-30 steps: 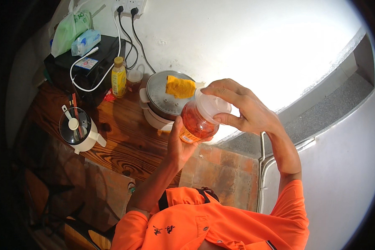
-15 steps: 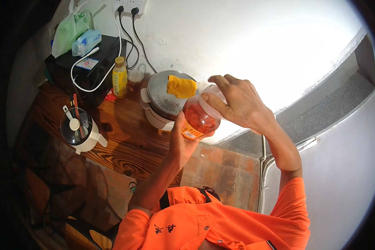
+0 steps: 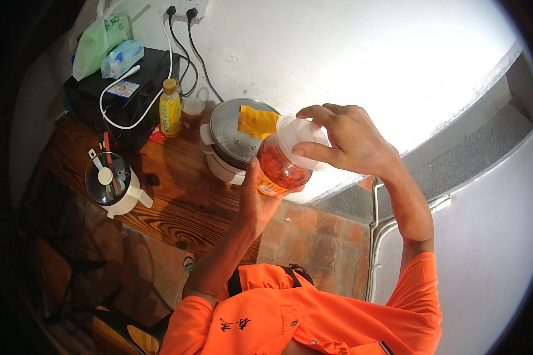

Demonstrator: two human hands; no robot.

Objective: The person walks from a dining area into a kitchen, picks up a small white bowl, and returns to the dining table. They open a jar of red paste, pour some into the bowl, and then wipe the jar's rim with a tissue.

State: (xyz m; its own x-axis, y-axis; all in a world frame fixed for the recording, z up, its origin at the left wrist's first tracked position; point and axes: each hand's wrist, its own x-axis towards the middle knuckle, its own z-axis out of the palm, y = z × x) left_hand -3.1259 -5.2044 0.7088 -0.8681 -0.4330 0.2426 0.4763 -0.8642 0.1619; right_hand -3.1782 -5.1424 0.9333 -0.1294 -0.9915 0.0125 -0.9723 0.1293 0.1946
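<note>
A clear jar (image 3: 283,167) with red chunky contents and an orange-yellow label is held up and tilted in my left hand (image 3: 257,192), its fingers wrapped round the lower part. At the jar's mouth is a translucent white plastic lid (image 3: 301,137). My right hand (image 3: 355,139) grips this lid by its rim, thumb on the near side and fingers on the far side. Whether the lid is loose from the jar I cannot tell. Just behind the jar stands a white electric cooker (image 3: 222,168) with a steel-rimmed lid, a folded yellow cloth (image 3: 257,122) on top.
On the wooden table (image 3: 172,177) are a cream pot (image 3: 127,201) with a glass lid, chopsticks and spoon, a yellow bottle (image 3: 170,109) and a small lidded cup (image 3: 192,112). Plastic bags (image 3: 103,44) lie on a black box (image 3: 151,65). Cords run to a wall socket (image 3: 186,7).
My right hand has shifted slightly right, its fingers lifting a little, and more of the lid's top shows. The jar stays nearly in place in my left hand.
</note>
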